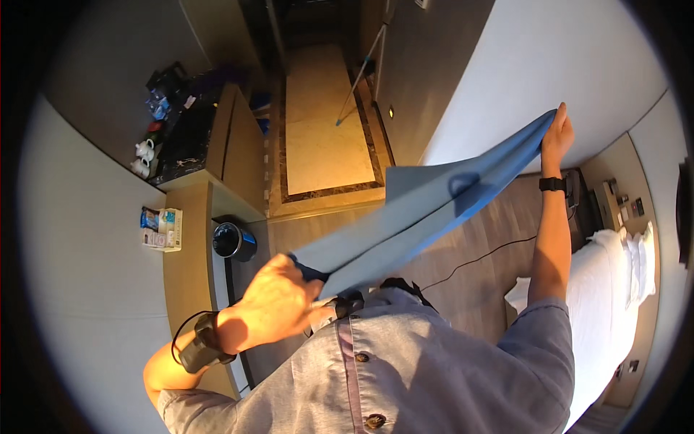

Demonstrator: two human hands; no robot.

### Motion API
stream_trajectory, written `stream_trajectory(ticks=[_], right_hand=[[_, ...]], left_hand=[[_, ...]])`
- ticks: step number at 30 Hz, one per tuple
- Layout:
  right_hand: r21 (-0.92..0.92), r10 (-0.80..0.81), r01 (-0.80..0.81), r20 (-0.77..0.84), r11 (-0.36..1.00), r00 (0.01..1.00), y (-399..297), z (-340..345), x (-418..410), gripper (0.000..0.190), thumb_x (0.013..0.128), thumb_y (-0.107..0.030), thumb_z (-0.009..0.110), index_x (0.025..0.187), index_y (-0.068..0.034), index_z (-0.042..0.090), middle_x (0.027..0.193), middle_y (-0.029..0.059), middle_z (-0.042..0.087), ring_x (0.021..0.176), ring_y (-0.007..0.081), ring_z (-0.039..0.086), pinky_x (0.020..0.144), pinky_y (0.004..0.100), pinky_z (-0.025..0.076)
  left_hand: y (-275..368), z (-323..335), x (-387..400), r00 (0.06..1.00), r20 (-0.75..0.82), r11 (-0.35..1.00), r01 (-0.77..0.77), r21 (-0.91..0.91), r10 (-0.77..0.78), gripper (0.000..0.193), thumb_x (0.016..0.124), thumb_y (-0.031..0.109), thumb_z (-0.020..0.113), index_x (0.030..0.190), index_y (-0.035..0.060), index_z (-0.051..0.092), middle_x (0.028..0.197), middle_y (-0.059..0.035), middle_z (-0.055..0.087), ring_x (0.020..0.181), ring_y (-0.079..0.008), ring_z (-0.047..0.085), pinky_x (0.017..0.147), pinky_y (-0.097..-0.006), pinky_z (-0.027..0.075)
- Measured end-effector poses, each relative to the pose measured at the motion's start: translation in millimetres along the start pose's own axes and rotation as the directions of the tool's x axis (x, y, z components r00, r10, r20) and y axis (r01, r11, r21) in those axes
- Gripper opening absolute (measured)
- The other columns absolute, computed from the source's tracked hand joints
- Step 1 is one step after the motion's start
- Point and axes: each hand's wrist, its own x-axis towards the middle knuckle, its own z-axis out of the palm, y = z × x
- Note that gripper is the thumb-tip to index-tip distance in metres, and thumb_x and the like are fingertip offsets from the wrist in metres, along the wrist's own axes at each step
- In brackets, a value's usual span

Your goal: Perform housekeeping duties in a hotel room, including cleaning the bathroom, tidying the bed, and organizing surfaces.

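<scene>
A blue-grey cloth (390, 233) is stretched slantwise in front of my chest. My left hand (284, 298), low and left of centre, grips its lower end in a closed fist. At the upper right, my right hand (557, 133) is raised with the arm outstretched and pinches the other end. Folds run lengthwise between the two hands, and one flap hangs off the upper edge. A dark shadow lies on the cloth near its right half. Both wrists carry black bands.
A white-covered bed (602, 293) stands at the right. At left are a wooden counter (187, 271) with a small box of packets (162, 229), a round black bin (230, 241) and white teapots (143, 154). A pole (360, 73) leans by the doorway; a black cable (477, 259) crosses the wooden floor.
</scene>
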Motion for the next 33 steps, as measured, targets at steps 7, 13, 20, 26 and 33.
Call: stream_trajectory(ticks=[7, 13, 20, 26, 33], right_hand=[[-0.131, -0.066, 0.061, -0.036, 0.99, 0.997, -4.7, -46.1, 17.5, 0.056, 0.1, -0.043, 0.047, 0.068, 0.003, 0.044, 0.06, 0.0049, 0.033, 0.059, 0.0136, 0.033, 0.054, 0.0343, 0.033], [-0.204, -0.134, 0.139, 0.038, 0.969, 0.99, -7.2, -83.4, 6.2, 0.047, 0.101, -0.035, 0.049, 0.076, 0.006, 0.05, 0.062, 0.0047, 0.037, 0.062, 0.013, 0.035, 0.057, 0.0314, 0.036], [0.152, 0.056, -0.12, 0.369, 0.981, 0.928, -32.6, -68.6, 202.6, 0.041, 0.099, -0.035, 0.051, 0.127, -0.006, 0.058, 0.114, 0.0073, 0.066, 0.103, 0.0161, 0.062, 0.084, 0.027, 0.048], [-0.467, 0.427, 0.12, 0.867, 0.876, 0.258, 199.3, -12.7, -140.5, 0.041, 0.095, -0.033, 0.057, 0.122, -0.002, 0.06, 0.11, 0.007, 0.067, 0.1, 0.0158, 0.063, 0.084, 0.0272, 0.048], [-0.997, 0.65, -0.038, 0.076, 0.073, -0.756, 174.0, -257.5, -338.3, 0.041, 0.091, -0.03, 0.064, 0.116, 0.002, 0.062, 0.105, 0.0067, 0.068, 0.096, 0.0154, 0.063, 0.084, 0.0275, 0.048]], left_hand=[[-44.7, -59.8, 0.5, 0.747, -0.663, 0.97, 0.195, 0.142, -0.054, 0.023, 0.061, -0.001, 0.072, 0.078, 0.0008, 0.056, 0.103, -0.0095, 0.059, 0.105, -0.0299, 0.055, 0.086, -0.0425, 0.043], [-66.5, -53.7, -24.8, 0.49, -0.599, 0.729, 0.116, -0.675, -0.633, 0.019, 0.077, -0.004, 0.067, 0.076, 0.0064, 0.051, 0.078, 0.0037, 0.05, 0.071, -0.0048, 0.044, 0.064, -0.0211, 0.037], [-235.8, -275.9, 22.1, 0.317, -0.846, 0.864, -0.132, -0.486, -0.428, 0.06, 0.09, 0.031, 0.062, 0.14, 0.0027, 0.043, 0.122, -0.0114, 0.06, 0.113, -0.0227, 0.057, 0.102, -0.0369, 0.042], [-322.2, 22.5, 56.6, 0.724, 0.145, 0.102, 0.286, -0.953, -0.675, 0.061, 0.093, 0.038, 0.057, 0.14, 0.0021, 0.043, 0.13, -0.0107, 0.056, 0.12, -0.024, 0.053, 0.104, -0.0388, 0.04], [-122.8, 185.9, -92.3, 0.518, 0.852, -0.981, 0.111, -0.161, -0.082, 0.064, 0.096, 0.047, 0.052, 0.141, 0.0015, 0.042, 0.139, -0.0099, 0.051, 0.129, -0.0254, 0.048, 0.107, -0.0411, 0.038]])
